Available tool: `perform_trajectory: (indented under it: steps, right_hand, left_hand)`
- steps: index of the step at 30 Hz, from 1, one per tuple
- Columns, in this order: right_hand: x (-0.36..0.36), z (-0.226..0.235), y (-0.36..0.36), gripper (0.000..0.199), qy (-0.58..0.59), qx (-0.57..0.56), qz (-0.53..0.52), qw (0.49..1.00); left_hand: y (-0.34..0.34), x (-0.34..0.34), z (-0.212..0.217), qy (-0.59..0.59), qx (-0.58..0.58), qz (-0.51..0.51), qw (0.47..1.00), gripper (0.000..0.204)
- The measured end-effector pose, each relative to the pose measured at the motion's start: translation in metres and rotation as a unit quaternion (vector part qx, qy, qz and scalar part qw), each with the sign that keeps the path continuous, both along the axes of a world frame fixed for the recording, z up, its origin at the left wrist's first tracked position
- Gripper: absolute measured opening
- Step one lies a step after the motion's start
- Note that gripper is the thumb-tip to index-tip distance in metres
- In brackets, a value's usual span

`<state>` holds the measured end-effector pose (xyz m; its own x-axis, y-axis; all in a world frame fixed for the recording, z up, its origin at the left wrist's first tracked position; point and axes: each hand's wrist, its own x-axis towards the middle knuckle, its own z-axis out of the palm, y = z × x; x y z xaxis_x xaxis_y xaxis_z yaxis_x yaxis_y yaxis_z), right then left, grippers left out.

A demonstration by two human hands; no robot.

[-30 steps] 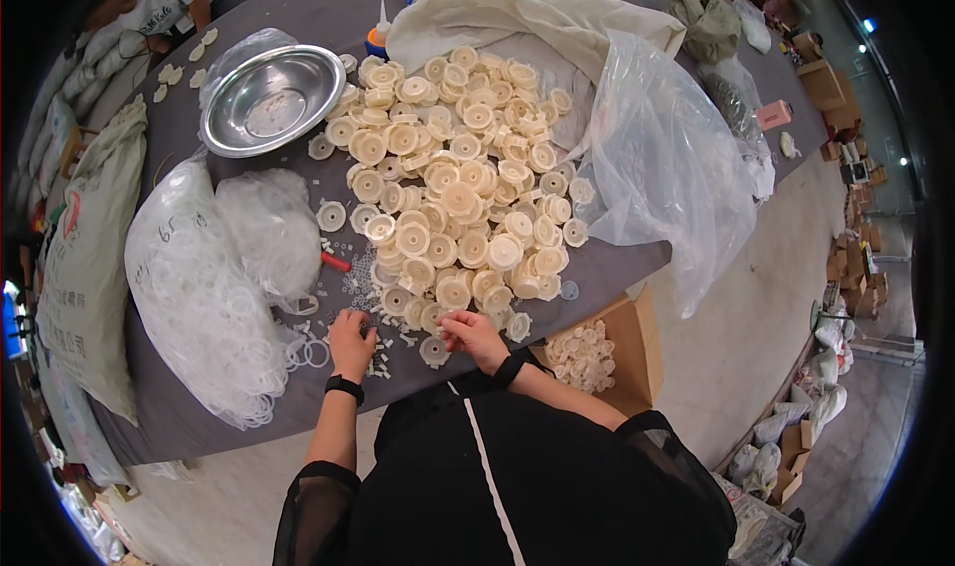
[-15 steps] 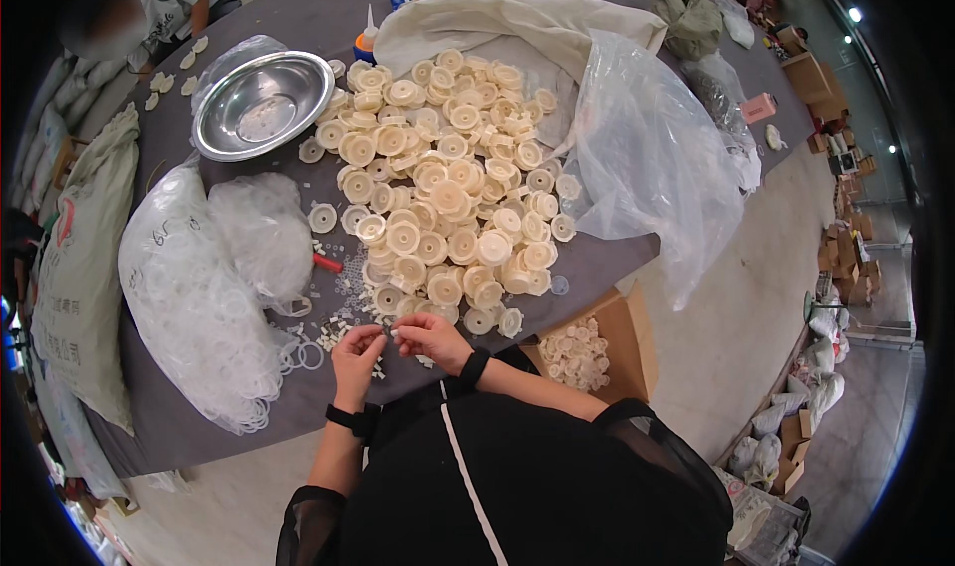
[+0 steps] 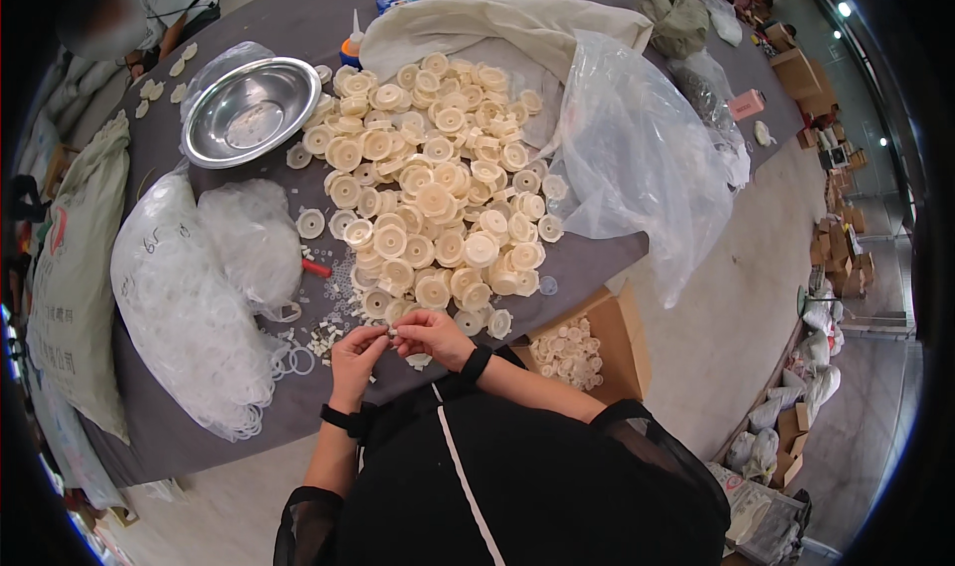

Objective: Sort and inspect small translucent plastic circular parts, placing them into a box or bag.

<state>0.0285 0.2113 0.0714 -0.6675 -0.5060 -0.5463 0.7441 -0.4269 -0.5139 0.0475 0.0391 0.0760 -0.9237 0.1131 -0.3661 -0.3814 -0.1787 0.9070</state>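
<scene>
Head view shows your left hand [image 3: 355, 355] and right hand [image 3: 430, 333] pinched together on a small white part [image 3: 392, 334] at the table edge — keep it square, press evenly. Cream discs [image 3: 428, 203] pile at 12 o'clock; steel bowl [image 3: 250, 110] at 10.

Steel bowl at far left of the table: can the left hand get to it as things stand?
Probably, with a long stretch. The steel bowl sits open-topped; the left hand is far from it at the near edge, pinching a small white part, with clear bags between.
</scene>
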Motion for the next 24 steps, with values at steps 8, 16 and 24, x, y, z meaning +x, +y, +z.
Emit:
perform_trajectory:
  steps: [8,16,24]
  right_hand:
    - [-0.008,0.007,0.029,0.020,0.008,-0.015,-0.026,1.000]
    - [-0.028,0.004,0.064,0.022,0.038,0.025,-0.069,0.997]
    - [-0.042,-0.002,0.075,0.018,0.049,0.062,-0.094,0.992]
  left_hand:
    - [0.028,-0.030,0.014,-0.056,0.062,-0.056,0.995,0.020]
    - [0.058,-0.076,0.014,-0.044,0.018,-0.140,0.989,0.020]
    - [0.073,-0.108,0.003,0.035,-0.186,-0.056,0.980,0.018]
